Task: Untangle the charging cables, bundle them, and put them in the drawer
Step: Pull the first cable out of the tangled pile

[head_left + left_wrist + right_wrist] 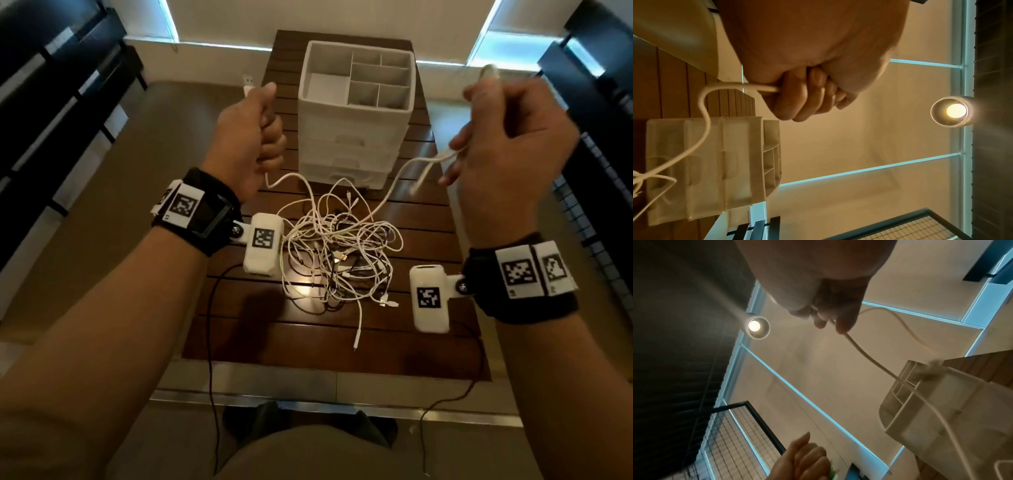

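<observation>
Nearest me, the tangle of cables lies heaped on the slatted table, thin, limp and light, so I judge tugging will only tighten its knots. Above it, my left hand is fisted round a white cable near its plug, and my right hand is curled on the same cable's far end. I'd hold at the stiff plug ends. Beyond stands the drawer unit, drawers closed.
</observation>
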{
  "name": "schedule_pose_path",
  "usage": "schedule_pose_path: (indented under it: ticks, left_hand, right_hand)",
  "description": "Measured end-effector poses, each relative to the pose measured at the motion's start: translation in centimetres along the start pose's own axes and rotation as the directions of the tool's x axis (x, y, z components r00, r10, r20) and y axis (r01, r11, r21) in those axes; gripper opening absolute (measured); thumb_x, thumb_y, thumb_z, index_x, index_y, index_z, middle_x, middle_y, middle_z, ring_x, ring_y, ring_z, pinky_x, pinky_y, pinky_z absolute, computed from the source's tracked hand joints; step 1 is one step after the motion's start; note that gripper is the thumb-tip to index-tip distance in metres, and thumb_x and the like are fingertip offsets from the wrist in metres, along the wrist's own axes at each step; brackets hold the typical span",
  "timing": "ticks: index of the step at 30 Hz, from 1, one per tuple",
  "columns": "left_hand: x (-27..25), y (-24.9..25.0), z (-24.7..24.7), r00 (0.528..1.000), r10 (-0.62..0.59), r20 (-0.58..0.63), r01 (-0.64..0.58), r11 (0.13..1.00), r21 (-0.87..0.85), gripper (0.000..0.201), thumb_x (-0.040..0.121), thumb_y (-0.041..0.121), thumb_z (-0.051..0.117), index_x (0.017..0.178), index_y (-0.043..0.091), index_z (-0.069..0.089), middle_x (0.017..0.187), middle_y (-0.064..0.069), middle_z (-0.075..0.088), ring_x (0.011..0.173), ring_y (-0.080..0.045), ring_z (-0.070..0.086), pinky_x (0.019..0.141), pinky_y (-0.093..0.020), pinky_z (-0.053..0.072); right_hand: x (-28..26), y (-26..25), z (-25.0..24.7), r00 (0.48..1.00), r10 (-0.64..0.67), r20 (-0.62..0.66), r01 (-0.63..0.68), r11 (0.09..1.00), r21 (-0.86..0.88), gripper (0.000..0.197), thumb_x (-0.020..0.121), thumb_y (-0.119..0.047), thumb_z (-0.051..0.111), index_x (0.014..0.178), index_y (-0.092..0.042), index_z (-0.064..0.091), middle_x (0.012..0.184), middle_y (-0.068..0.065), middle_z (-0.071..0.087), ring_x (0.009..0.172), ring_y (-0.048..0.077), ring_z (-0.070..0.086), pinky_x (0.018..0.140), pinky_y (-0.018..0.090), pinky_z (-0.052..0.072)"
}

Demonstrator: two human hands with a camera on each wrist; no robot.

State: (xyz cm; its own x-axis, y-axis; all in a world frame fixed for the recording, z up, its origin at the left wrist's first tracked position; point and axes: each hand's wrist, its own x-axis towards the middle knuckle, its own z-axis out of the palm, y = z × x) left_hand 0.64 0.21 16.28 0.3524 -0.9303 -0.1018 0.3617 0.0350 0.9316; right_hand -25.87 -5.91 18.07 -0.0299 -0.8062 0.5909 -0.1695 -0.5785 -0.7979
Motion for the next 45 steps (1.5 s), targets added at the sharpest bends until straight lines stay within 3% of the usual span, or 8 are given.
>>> schedule_pose_path:
  ticks: [7,13,19,21,26,32,42,45]
  left_hand:
    - [-1.3,-0.8,2.1,0.985,-0.098,0.142,0.098,0.995,0.006,0.049,0.111,0.039,0.044,0.064,0.024,0.038,0.055,0.005,0.023,0.046,-0.011,0.016,0.035,-0.020,0.020]
    - [-3.0,0.5,4.1,0.935,-0.119,0.334,0.105,0.993,0.059,0.047,0.110,0.036,0.041,0.067,0.023,0.026,0.054,0.006,0.019,0.045,-0.011,0.013,0.036,-0.020,0.016]
    - [-5.3,0.7,6.6,0.868,-0.130,0.479,0.126,0.991,0.039,0.051,0.111,0.032,0.038,0.062,0.023,0.026,0.050,0.008,0.021,0.039,-0.008,0.015,0.034,-0.017,0.019]
    - [-5.6,1.5,7.2,0.852,-0.104,0.513,0.123,0.992,-0.004,0.052,0.112,0.033,0.034,0.062,0.024,0.025,0.049,0.009,0.020,0.038,-0.007,0.016,0.035,-0.015,0.020]
    - [-6.2,3.6,6.9,0.830,-0.021,0.558,0.047,0.998,-0.032,0.046,0.112,0.026,0.020,0.067,0.022,0.026,0.051,0.010,0.021,0.040,-0.005,0.016,0.035,-0.017,0.020]
    - [-6.1,4.8,5.9,0.811,0.069,0.581,-0.108,0.994,0.032,0.065,0.110,0.017,0.009,0.054,0.030,0.041,0.052,0.014,0.028,0.042,-0.002,0.022,0.039,-0.015,0.025]
    - [-4.8,-0.2,6.0,0.923,-0.080,0.375,0.065,0.996,0.053,0.049,0.112,0.037,0.037,0.064,0.025,0.031,0.050,0.009,0.022,0.041,-0.010,0.015,0.035,-0.018,0.019]
    - [-3.9,-2.6,4.4,0.954,-0.107,0.280,0.087,0.993,0.084,0.049,0.110,0.038,0.043,0.064,0.026,0.032,0.050,0.009,0.023,0.041,-0.011,0.016,0.035,-0.020,0.020]
  right_hand:
    - [-5.5,2.0,0.1,0.607,0.523,0.598,-0.202,0.830,-0.520,0.029,0.101,-0.031,0.065,0.083,-0.010,0.075,0.063,0.006,0.069,0.034,0.006,0.055,0.036,0.023,0.044]
    - [-6.7,4.4,0.9,0.609,0.561,0.561,0.248,0.537,-0.806,0.043,0.089,-0.063,0.066,0.095,-0.021,0.072,0.099,0.004,0.068,0.091,0.024,0.067,0.073,0.035,0.055]
    - [-8.8,1.9,2.7,0.209,0.231,0.950,-0.232,0.956,-0.181,0.054,0.092,-0.042,0.075,0.141,-0.032,0.054,0.134,-0.009,0.065,0.124,0.006,0.062,0.106,0.034,0.051]
    - [-11.0,3.4,3.7,0.226,0.223,0.948,-0.249,0.954,-0.165,0.034,0.096,-0.033,0.071,0.127,-0.020,0.065,0.119,-0.004,0.072,0.110,0.007,0.068,0.097,0.036,0.056]
    - [-13.3,7.7,2.9,0.651,0.254,0.715,-0.055,0.956,-0.289,0.026,0.092,-0.035,0.074,0.093,-0.018,0.054,0.098,-0.005,0.051,0.076,0.004,0.047,0.069,0.020,0.043]
    - [-17.5,12.8,-0.8,0.110,0.544,0.832,0.299,0.780,-0.550,0.074,0.081,-0.064,0.076,0.140,-0.028,0.050,0.136,0.000,0.048,0.114,0.022,0.059,0.093,0.043,0.055]
    - [-18.2,12.1,0.0,0.111,0.512,0.852,0.453,0.737,-0.502,0.026,0.104,-0.036,0.050,0.125,-0.026,0.061,0.106,0.003,0.071,0.097,0.027,0.069,0.077,0.040,0.057]
    - [-17.6,9.7,0.3,-0.067,0.433,0.899,0.233,0.883,-0.408,0.031,0.105,-0.050,0.048,0.120,-0.031,0.067,0.102,-0.007,0.072,0.093,0.013,0.068,0.082,0.036,0.056]
